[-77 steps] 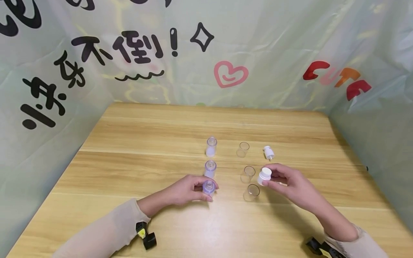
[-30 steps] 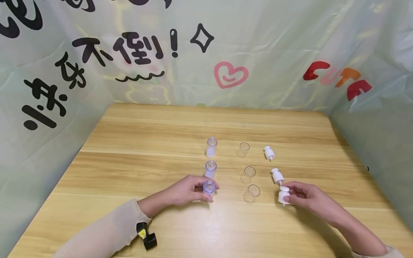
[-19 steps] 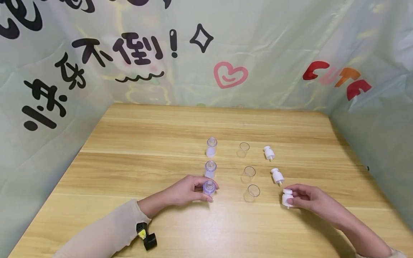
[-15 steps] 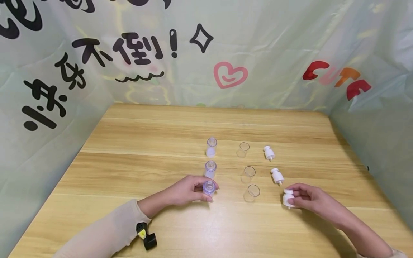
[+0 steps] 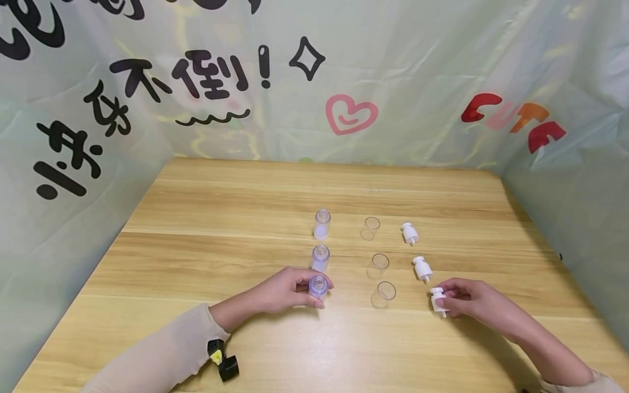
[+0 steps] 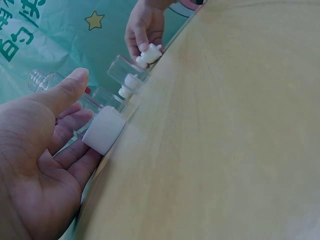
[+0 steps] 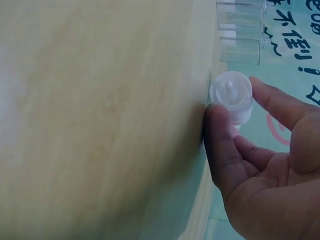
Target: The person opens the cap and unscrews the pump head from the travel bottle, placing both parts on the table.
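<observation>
In the head view my left hand (image 5: 282, 289) holds a small clear bottle (image 5: 318, 286), its thumb and fingers around the sides. The left wrist view shows that bottle's white lower part (image 6: 104, 131) close to the table. Two similar bottles, the middle one (image 5: 320, 257) and the far one (image 5: 322, 224), stand behind it in a column. At the right my right hand (image 5: 474, 300) pinches a white pump head (image 5: 437, 300) between thumb and fingers, low over the table. Its round underside with the stem (image 7: 230, 90) faces the right wrist camera.
Three clear caps, far (image 5: 372, 224), middle (image 5: 380, 263) and near (image 5: 385, 292), form a column between the hands. Two white pump heads, far (image 5: 409, 233) and middle (image 5: 422, 269), lie beyond my right hand. Printed sheeting (image 5: 417, 82) surrounds the wooden table (image 5: 236, 207).
My right hand has carried the pump head right and nearer, from beside the caps to the pump heads' column, and has lately tilted it. My left hand stays put on the bottle.
</observation>
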A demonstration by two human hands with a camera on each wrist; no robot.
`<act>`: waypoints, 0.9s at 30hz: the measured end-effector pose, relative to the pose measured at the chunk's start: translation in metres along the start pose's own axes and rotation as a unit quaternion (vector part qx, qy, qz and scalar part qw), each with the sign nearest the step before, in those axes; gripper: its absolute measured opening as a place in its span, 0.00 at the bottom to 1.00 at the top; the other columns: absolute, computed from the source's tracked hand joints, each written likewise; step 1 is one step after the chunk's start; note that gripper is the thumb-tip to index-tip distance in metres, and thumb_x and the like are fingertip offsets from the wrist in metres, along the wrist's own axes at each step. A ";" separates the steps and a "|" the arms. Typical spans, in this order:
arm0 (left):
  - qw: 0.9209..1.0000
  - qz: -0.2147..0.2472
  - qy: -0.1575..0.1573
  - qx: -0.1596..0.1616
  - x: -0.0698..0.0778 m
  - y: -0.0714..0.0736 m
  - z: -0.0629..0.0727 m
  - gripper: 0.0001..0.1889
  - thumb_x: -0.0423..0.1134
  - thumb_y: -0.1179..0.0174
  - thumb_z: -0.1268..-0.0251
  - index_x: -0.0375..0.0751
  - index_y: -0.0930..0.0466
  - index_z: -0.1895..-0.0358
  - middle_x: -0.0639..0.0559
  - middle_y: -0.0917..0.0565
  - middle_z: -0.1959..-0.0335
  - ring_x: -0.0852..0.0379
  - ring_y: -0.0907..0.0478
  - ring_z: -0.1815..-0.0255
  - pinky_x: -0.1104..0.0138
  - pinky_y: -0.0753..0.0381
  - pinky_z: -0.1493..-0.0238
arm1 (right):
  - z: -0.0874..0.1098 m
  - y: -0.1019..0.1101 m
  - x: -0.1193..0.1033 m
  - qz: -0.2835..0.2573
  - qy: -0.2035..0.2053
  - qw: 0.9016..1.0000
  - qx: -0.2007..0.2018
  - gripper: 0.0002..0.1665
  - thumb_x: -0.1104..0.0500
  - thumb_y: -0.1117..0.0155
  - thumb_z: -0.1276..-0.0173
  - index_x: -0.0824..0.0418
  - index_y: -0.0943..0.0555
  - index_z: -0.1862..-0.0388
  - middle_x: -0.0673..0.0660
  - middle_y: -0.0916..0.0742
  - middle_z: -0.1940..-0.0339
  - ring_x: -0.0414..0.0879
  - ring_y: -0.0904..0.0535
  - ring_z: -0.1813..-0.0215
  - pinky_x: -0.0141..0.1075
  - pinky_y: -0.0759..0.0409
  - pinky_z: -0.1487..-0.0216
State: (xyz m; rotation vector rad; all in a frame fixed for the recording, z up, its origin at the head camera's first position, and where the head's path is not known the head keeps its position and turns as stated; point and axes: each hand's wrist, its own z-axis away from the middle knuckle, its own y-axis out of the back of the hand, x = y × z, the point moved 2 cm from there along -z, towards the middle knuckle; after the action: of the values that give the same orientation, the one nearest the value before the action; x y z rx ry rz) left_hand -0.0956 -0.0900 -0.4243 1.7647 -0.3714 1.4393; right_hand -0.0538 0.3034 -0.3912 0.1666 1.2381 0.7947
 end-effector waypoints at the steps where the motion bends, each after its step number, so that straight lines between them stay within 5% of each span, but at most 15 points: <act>1: 1.000 -0.001 0.000 0.000 0.000 0.000 0.000 0.20 0.45 0.30 0.42 0.48 0.19 0.46 0.57 0.14 0.54 0.65 0.19 0.52 0.69 0.22 0.46 | -0.001 0.000 0.000 0.004 -0.001 1.000 0.004 0.29 0.53 0.34 0.32 0.74 0.26 0.43 0.58 0.17 0.61 0.46 0.18 0.62 0.34 0.18 0.61; 27: 0.999 0.027 0.023 -0.008 0.003 0.001 0.000 0.27 0.42 0.27 0.46 0.45 0.21 0.41 0.52 0.17 0.47 0.62 0.22 0.44 0.70 0.27 0.40 | -0.004 0.001 -0.003 -0.026 -0.016 0.999 -0.011 0.27 0.54 0.41 0.26 0.77 0.29 0.41 0.59 0.18 0.62 0.50 0.18 0.60 0.36 0.18 0.61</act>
State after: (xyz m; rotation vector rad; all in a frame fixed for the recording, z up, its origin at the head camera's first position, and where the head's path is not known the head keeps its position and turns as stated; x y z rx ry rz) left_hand -0.0958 -0.0899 -0.4213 1.7181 -0.4079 1.5082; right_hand -0.0587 0.3015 -0.3901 0.1285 1.1981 0.7588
